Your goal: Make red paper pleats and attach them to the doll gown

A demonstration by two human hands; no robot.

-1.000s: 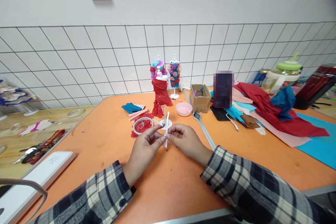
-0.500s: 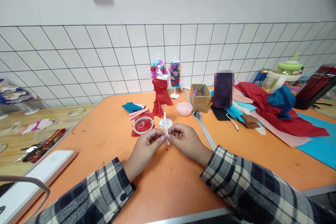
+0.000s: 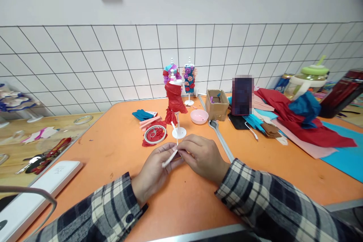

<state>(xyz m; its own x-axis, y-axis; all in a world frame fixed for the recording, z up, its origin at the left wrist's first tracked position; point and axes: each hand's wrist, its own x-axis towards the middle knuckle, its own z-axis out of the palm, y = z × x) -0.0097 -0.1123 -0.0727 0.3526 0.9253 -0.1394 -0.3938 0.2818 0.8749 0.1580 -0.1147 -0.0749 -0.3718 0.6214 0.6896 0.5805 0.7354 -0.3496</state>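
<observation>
My left hand [image 3: 154,168] and my right hand [image 3: 200,155] meet over the orange table [image 3: 113,147], fingers pinched together. Between them lies a thin white strip [image 3: 169,157], slanted low toward the left; both hands grip it. Just beyond my fingers stands a small white mannequin in a red paper dress [image 3: 175,100] on a round base. A round ring holding red paper [image 3: 154,134] lies to its left.
Two more dressed mannequins [image 3: 187,77] stand by the tiled wall. A pink bowl [image 3: 199,116], cardboard box [image 3: 217,104], grey tool [image 3: 221,140] and piles of red, blue and pink paper [image 3: 297,124] fill the right. A white case [image 3: 36,189] lies at left.
The white strip was upright between my fingertips; now it is tipped down flat to the left. Both hands have drawn slightly nearer me and lower.
</observation>
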